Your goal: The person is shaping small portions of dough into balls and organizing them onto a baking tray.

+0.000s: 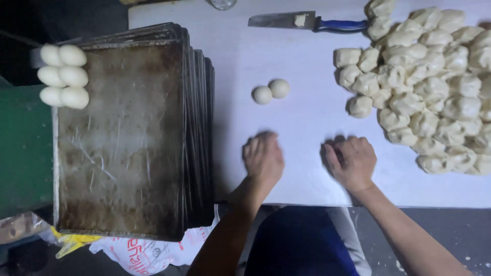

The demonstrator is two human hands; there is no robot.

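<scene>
Dough, if there is any under the palms, stays hidden: both hands lie palm down on the white table (307, 117) with fingers curled over, and whatever each grip covers cannot be made out, so how far either is closed on something is impossible to tell. The left hand (263, 157) sits with its fingers pointing away from the body, slightly blurred, its forearm running down toward the bottom edge beside a dark blue apron (302, 243). The right hand (351, 161) rests near it, knuckles up and fingers bent, with its forearm slanting off toward the lower right corner. Just beyond the left hand, two smooth round dough balls (271, 91) lie touching each other on the table. To the right, a big heap of rough-cut dough pieces (424, 87) spreads across the table and is cut off by the top and right edges; its nearest lumps lie close to the right hand. At the far edge a knife (307, 21) with a blue handle lies flat, a scrap of dough stuck to its blade and the handle end meeting the heap. To the left a stack of dark, worn baking trays (123, 153) stands with six rolled balls (64, 75) set in two columns at the top tray's far left corner. A green surface (23, 148) lies left of the trays, and a crumpled printed plastic bag (143, 253) pokes out beneath them, mostly hidden.
</scene>
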